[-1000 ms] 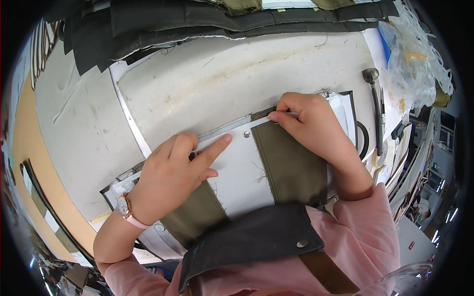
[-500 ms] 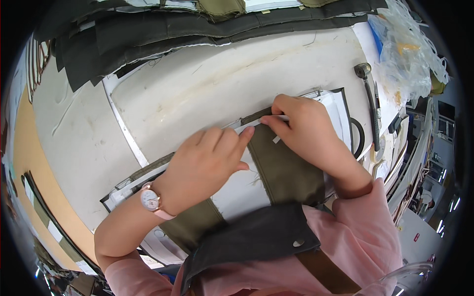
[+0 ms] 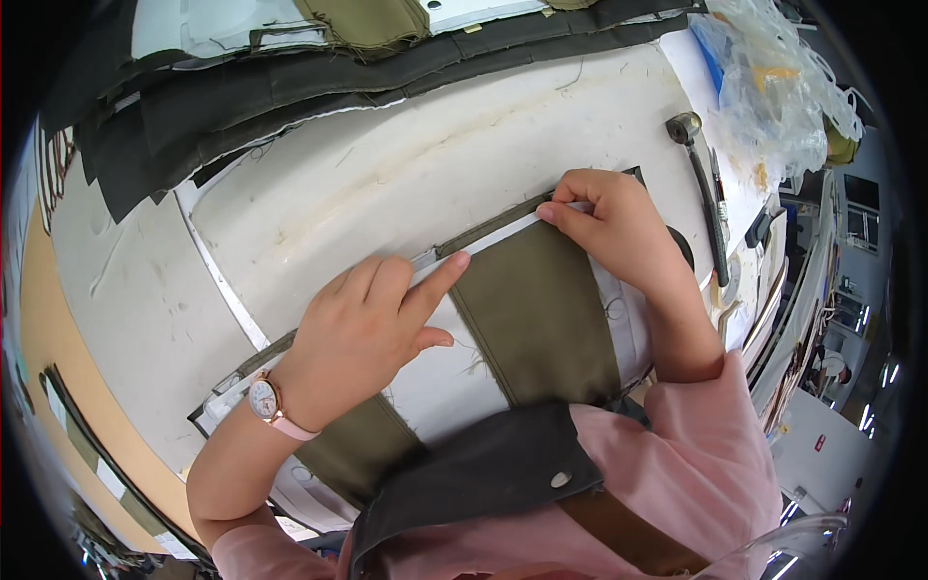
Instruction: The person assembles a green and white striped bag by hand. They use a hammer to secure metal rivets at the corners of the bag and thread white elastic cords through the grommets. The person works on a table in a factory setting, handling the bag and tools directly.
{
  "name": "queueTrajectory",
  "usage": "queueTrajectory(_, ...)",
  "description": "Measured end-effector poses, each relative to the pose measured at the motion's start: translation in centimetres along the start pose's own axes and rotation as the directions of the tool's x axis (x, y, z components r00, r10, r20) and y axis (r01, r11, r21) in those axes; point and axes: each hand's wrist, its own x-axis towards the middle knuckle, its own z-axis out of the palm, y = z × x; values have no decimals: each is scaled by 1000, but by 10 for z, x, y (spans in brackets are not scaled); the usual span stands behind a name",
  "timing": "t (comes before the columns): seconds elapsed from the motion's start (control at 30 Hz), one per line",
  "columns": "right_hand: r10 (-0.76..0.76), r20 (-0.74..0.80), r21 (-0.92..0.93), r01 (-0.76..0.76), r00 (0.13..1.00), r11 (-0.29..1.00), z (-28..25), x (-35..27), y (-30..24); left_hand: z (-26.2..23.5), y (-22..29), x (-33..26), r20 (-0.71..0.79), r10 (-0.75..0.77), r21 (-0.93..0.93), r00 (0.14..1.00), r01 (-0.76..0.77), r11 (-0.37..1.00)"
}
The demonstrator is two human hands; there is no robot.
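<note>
In front of me lies a fabric panel (image 3: 536, 309) with olive green sections, white sections and a dark folded far edge. A narrow white strip (image 3: 505, 232) runs along that edge. My left hand (image 3: 362, 324) rests on the panel, index finger stretched along the strip, thumb out to the side and the other fingers bent. Thumb and fingers of my right hand (image 3: 614, 227) are pinched on the panel's edge further right, by the strip; exactly what lies between the fingertips is partly hidden.
Dark and olive fabric pieces (image 3: 290, 101) are stacked along the far side of the table (image 3: 387, 184). On the right lie a black-handled tool with a round head (image 3: 698, 184), a thin pen-like tool (image 3: 718, 188) and clear plastic bags (image 3: 773, 87).
My right hand has shifted right along the panel's edge, baring more of the white strip and olive section. My left hand has moved slightly left in view, as has the whole scene.
</note>
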Motion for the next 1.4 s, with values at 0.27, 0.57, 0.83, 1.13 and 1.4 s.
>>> queueTrajectory(0.27,-35,-10,-63,34,999,997,4,1,3,-3,8,6,55,-53,69,997,49,996)
queueTrajectory(0.57,-102,-31,-96,99,994,990,2,3,4,-4,24,30,53,-9,153,999,1,988)
queueTrajectory(0.83,-80,1,-83,80,997,993,-1,4,4,6,19,32,1,51,104,999,-51,993)
queueTrajectory(1.13,-100,-143,-100,86,985,991,-21,-10,17,4,21,61,36,-13,97,999,10,995)
queueTrajectory(1.4,49,-102,144,-34,994,989,-26,-12,31,29,11,72,-178,121,38,977,-116,993)
